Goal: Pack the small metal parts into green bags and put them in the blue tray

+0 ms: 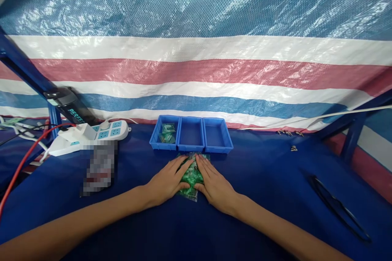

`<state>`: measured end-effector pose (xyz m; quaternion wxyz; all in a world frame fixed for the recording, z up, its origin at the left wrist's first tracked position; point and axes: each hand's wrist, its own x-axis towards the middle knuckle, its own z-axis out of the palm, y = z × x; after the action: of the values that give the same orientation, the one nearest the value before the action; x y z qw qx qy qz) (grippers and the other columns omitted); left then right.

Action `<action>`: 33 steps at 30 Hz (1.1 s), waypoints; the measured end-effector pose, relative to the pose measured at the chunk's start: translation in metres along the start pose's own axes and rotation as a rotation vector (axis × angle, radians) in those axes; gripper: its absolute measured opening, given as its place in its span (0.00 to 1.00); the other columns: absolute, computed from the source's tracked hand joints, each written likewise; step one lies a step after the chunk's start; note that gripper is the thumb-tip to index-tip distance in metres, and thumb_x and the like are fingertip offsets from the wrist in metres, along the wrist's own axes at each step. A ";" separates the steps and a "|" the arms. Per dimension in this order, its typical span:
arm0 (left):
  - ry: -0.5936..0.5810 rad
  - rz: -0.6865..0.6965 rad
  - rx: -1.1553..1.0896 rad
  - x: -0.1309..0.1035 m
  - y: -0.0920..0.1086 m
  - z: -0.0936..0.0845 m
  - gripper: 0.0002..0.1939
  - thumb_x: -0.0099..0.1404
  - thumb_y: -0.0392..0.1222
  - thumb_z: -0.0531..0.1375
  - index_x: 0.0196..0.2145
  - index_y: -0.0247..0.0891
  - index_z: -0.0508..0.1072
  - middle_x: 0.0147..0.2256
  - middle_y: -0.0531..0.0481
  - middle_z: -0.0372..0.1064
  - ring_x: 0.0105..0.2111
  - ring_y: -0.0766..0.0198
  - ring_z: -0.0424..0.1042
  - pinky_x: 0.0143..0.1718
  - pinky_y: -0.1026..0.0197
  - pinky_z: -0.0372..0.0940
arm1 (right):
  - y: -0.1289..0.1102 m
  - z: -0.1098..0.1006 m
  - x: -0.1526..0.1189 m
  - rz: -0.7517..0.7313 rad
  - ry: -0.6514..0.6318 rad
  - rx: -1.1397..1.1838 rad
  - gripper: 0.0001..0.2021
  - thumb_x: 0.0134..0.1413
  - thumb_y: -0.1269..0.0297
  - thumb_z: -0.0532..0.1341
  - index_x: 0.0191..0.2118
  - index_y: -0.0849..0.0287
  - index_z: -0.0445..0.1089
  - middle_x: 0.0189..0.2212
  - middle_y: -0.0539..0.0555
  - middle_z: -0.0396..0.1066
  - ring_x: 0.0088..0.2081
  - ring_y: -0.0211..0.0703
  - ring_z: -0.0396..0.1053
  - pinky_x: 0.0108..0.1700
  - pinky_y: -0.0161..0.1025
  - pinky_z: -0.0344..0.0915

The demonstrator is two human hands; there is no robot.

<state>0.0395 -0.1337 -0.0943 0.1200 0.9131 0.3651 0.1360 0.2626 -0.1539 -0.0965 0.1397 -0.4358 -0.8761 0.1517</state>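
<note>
Both my hands rest on a clear plastic bag of green circuit boards (192,178) lying on the blue table. My left hand (167,180) covers its left side with fingers stretched out, and my right hand (216,182) lies flat along its right side. Much of the bag is hidden under my fingers. Just beyond stand three blue bins side by side. In the left bin (155,134) lie a few small green packets (168,132). The middle bin (190,130) and the right bin (217,133) show bare bottoms.
At the left are a white power strip (118,130) with a plug, a black bottle (72,106), a red cable (23,165) and a blurred dark packet (100,167). A black loop-shaped object (338,208) lies right. Small metal pieces (294,148) sit at the back right. A striped sheet (196,71) hangs behind.
</note>
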 end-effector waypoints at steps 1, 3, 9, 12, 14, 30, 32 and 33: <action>0.007 -0.002 -0.003 0.000 0.000 0.001 0.36 0.67 0.54 0.50 0.66 0.44 0.40 0.62 0.40 0.49 0.61 0.48 0.52 0.59 0.45 0.56 | 0.000 0.001 0.000 0.000 0.001 -0.005 0.38 0.63 0.54 0.49 0.66 0.62 0.21 0.66 0.60 0.33 0.66 0.53 0.38 0.64 0.52 0.50; 0.022 -0.010 -0.006 0.000 0.000 0.003 0.35 0.67 0.53 0.50 0.66 0.44 0.41 0.62 0.41 0.50 0.61 0.48 0.53 0.58 0.45 0.56 | 0.000 0.002 0.000 0.002 0.002 -0.014 0.39 0.63 0.54 0.50 0.66 0.62 0.22 0.66 0.60 0.32 0.66 0.53 0.37 0.64 0.53 0.49; -0.033 0.035 -0.023 0.000 0.001 -0.008 0.37 0.67 0.55 0.49 0.66 0.43 0.36 0.64 0.40 0.44 0.62 0.48 0.49 0.60 0.44 0.54 | -0.003 -0.003 0.000 0.013 -0.021 0.006 0.38 0.64 0.51 0.47 0.66 0.62 0.23 0.67 0.59 0.31 0.67 0.52 0.35 0.65 0.52 0.47; -0.046 0.041 -0.024 -0.001 0.002 -0.016 0.38 0.67 0.56 0.50 0.66 0.43 0.35 0.66 0.42 0.35 0.64 0.47 0.42 0.61 0.43 0.51 | -0.005 -0.009 -0.001 0.027 -0.053 0.028 0.38 0.63 0.49 0.46 0.66 0.63 0.22 0.67 0.59 0.28 0.67 0.51 0.32 0.66 0.52 0.45; -0.034 0.029 -0.035 -0.001 0.003 -0.019 0.39 0.66 0.57 0.50 0.66 0.43 0.35 0.66 0.43 0.32 0.65 0.47 0.40 0.62 0.44 0.49 | -0.005 -0.014 -0.001 0.043 -0.070 0.047 0.40 0.62 0.47 0.46 0.66 0.63 0.21 0.67 0.58 0.27 0.67 0.51 0.31 0.66 0.52 0.45; 0.330 0.051 -0.333 0.024 -0.015 -0.038 0.15 0.71 0.42 0.47 0.51 0.40 0.67 0.46 0.45 0.69 0.48 0.60 0.68 0.49 0.57 0.65 | 0.009 -0.041 0.019 0.096 0.358 0.134 0.12 0.62 0.62 0.52 0.43 0.59 0.70 0.36 0.56 0.71 0.30 0.41 0.70 0.33 0.38 0.68; 0.456 0.032 -0.396 0.036 -0.016 -0.033 0.14 0.70 0.40 0.48 0.46 0.36 0.70 0.38 0.45 0.72 0.40 0.62 0.71 0.42 0.60 0.68 | 0.009 -0.039 0.034 0.135 0.354 0.085 0.09 0.60 0.62 0.55 0.36 0.59 0.70 0.29 0.54 0.70 0.27 0.40 0.68 0.29 0.36 0.65; 0.489 0.033 -0.415 0.041 -0.016 -0.031 0.13 0.70 0.40 0.48 0.44 0.36 0.71 0.35 0.46 0.71 0.37 0.63 0.71 0.39 0.61 0.68 | 0.009 -0.038 0.041 0.147 0.345 0.056 0.08 0.59 0.63 0.56 0.33 0.59 0.70 0.26 0.52 0.69 0.26 0.40 0.68 0.28 0.36 0.63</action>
<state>0.0473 -0.0904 -0.0643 0.2101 0.8153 0.3328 0.4247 0.2595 -0.1105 -0.0609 0.2886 -0.5142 -0.8003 0.1087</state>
